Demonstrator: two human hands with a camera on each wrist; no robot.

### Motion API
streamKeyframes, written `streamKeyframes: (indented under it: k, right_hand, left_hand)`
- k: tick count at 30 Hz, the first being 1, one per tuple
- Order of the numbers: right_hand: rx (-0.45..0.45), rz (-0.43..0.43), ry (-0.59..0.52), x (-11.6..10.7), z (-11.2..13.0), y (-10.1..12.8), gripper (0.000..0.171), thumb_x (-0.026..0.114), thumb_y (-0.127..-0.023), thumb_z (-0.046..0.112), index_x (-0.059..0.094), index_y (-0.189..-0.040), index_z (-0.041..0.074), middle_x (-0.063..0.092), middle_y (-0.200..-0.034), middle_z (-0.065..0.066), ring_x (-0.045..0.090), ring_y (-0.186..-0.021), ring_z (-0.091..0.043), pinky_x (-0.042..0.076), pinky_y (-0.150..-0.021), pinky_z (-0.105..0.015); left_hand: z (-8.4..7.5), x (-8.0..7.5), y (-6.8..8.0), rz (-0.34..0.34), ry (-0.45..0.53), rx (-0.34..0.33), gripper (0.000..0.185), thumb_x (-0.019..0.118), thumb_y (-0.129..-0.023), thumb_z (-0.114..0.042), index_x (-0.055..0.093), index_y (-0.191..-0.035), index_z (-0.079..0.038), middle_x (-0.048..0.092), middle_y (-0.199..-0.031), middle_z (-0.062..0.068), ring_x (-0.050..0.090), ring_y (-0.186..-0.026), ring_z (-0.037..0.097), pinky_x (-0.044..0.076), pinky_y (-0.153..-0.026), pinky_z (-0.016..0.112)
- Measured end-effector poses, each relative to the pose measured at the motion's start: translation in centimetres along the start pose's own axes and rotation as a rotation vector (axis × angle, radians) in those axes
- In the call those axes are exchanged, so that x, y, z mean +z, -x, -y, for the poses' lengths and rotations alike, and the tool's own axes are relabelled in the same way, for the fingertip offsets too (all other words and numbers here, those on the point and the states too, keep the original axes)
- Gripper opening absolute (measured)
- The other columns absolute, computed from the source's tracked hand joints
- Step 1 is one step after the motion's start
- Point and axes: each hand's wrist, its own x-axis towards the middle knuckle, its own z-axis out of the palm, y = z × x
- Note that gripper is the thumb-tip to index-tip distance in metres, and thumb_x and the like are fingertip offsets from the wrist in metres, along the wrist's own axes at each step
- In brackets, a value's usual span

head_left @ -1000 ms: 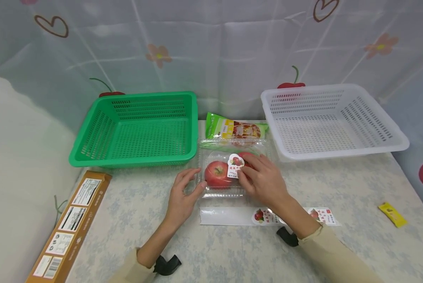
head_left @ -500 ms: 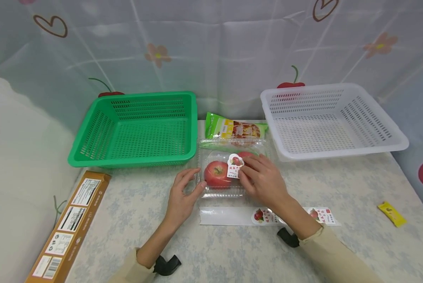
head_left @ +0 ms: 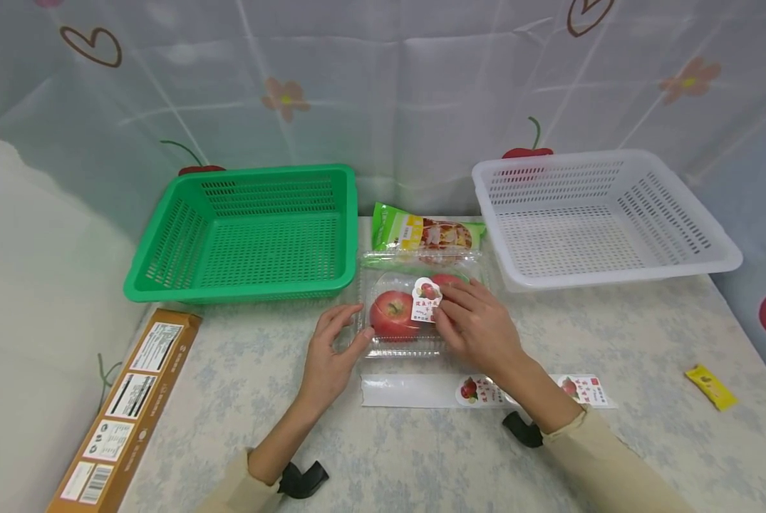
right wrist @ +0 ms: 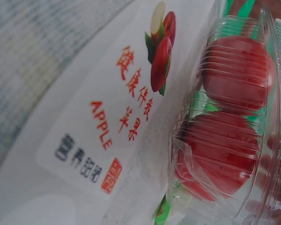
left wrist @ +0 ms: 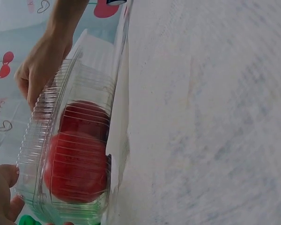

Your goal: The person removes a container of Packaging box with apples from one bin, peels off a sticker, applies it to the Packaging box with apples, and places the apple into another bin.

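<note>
A clear plastic clamshell box [head_left: 408, 350] holding two red apples [head_left: 393, 318] sits at the middle of the table. On top of its lid lies a white apple sticker [head_left: 425, 303]. My right hand [head_left: 482, 329] presses the sticker's right edge with its fingertips, the palm overlapping the box's right side. At the box's left end, my left hand [head_left: 333, 354] touches the side with fingers and thumb spread. The left wrist view shows fingertips [left wrist: 15, 206] at the box's near end. A strip of label backing [head_left: 408, 392], with apple stickers on it, lies in front, partly under the right forearm.
A green basket [head_left: 241, 293] stands at back left, a white basket [head_left: 613, 276] at back right. Behind the box lies a green snack packet [head_left: 443, 231]. A long brown carton [head_left: 129, 410] lies at left, a small yellow packet [head_left: 710, 387] at far right.
The right fingertips have shifted slightly on the sticker, so a little more of its print shows. The left hand and the box have stayed in place.
</note>
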Motion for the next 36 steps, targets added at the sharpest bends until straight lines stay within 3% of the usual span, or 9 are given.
streamKeyframes:
  k: [5, 13, 17, 19, 21, 26, 29, 32, 36]
  right_hand:
    - [0.067, 0.102, 0.081, -0.2, 0.2, 0.1, 0.037, 0.053, -0.091, 0.029, 0.076, -0.107, 0.005, 0.061, -0.127, -0.021, 0.052, -0.12, -0.041, 0.042, -0.101, -0.052]
    - [0.301, 0.53, 0.194, -1.3, 1.0, -0.9, 0.056, 0.04, -0.098, 0.042, 0.049, -0.146, 0.014, 0.02, -0.159, -0.022, 0.009, -0.147, -0.04, 0.01, -0.116, -0.056]
    - [0.374, 0.655, 0.186, -1.4, 1.2, -1.4, 0.059, 0.032, -0.101, 0.043, 0.036, -0.154, 0.017, 0.008, -0.162, -0.02, -0.001, -0.149, -0.037, 0.0, -0.117, -0.053]
    - [0.386, 0.672, 0.189, -1.3, 1.3, -1.5, 0.06, 0.03, -0.101, 0.044, 0.034, -0.155, 0.018, 0.006, -0.163, -0.019, -0.002, -0.149, -0.036, -0.001, -0.117, -0.053]
    - [0.364, 0.627, 0.194, -1.2, 1.3, -1.4, 0.06, 0.032, -0.1, 0.044, 0.039, -0.153, 0.016, 0.012, -0.162, -0.019, 0.005, -0.148, -0.037, 0.003, -0.116, -0.055]
    - [0.235, 0.287, 0.11, -0.6, 0.9, -0.6, 0.043, 0.052, -0.092, 0.032, 0.072, -0.118, 0.005, 0.049, -0.142, -0.022, 0.043, -0.131, -0.038, 0.022, -0.109, -0.064]
    - [0.184, 0.159, 0.045, -0.4, 0.7, -0.3, 0.032, 0.061, -0.088, 0.027, 0.078, -0.101, 0.004, 0.06, -0.129, -0.022, 0.053, -0.12, -0.038, 0.026, -0.105, -0.067]
    - [0.215, 0.219, 0.058, -0.6, 0.8, -0.6, 0.034, 0.061, -0.089, 0.029, 0.076, -0.107, 0.005, 0.055, -0.134, -0.024, 0.047, -0.126, -0.041, 0.024, -0.108, -0.064]
    - [0.332, 0.497, 0.144, -1.1, 1.3, -1.2, 0.05, 0.044, -0.099, 0.036, 0.058, -0.139, 0.01, 0.03, -0.154, -0.026, 0.022, -0.142, -0.044, 0.011, -0.115, -0.057]
  left_hand:
    - [0.1, 0.0, 0.0, 0.001, 0.006, -0.002, 0.039, 0.07, -0.09, -0.001, 0.06, -0.127, 0.008, 0.049, -0.131, 0.023, 0.05, -0.116, 0.042, 0.038, -0.097, 0.063]
    - [0.2, 0.1, -0.1, 0.008, 0.009, -0.011, 0.039, 0.07, -0.089, -0.001, 0.06, -0.126, 0.007, 0.05, -0.131, 0.023, 0.05, -0.115, 0.041, 0.038, -0.097, 0.062]
    - [0.1, 0.1, -0.2, 0.005, 0.012, -0.007, 0.039, 0.069, -0.09, -0.001, 0.06, -0.126, 0.008, 0.05, -0.131, 0.024, 0.051, -0.114, 0.041, 0.038, -0.097, 0.062]
    - [0.2, 0.1, -0.2, 0.004, 0.014, -0.007, 0.039, 0.069, -0.09, -0.001, 0.06, -0.126, 0.008, 0.049, -0.131, 0.024, 0.05, -0.114, 0.042, 0.037, -0.097, 0.062]
    - [1.0, 0.1, -0.3, 0.004, 0.015, -0.012, 0.039, 0.069, -0.09, -0.001, 0.06, -0.127, 0.008, 0.049, -0.132, 0.024, 0.05, -0.114, 0.042, 0.037, -0.097, 0.062]
    - [3.6, 0.3, -0.7, 0.012, 0.01, -0.036, 0.041, 0.072, -0.09, -0.008, 0.062, -0.13, -0.001, 0.048, -0.135, 0.015, 0.049, -0.117, 0.034, 0.039, -0.097, 0.058]
    - [4.3, 0.2, -0.8, 0.018, 0.01, -0.025, 0.041, 0.073, -0.091, -0.014, 0.063, -0.13, -0.006, 0.049, -0.135, 0.009, 0.05, -0.118, 0.029, 0.04, -0.096, 0.055]
    - [4.5, 0.2, -0.8, 0.019, 0.02, -0.011, 0.042, 0.073, -0.091, -0.016, 0.063, -0.13, -0.007, 0.049, -0.135, 0.009, 0.05, -0.117, 0.028, 0.04, -0.096, 0.055]
    - [4.6, 0.1, -0.7, 0.009, 0.032, -0.009, 0.043, 0.075, -0.089, -0.012, 0.063, -0.129, -0.005, 0.05, -0.136, 0.011, 0.05, -0.117, 0.03, 0.039, -0.097, 0.056]
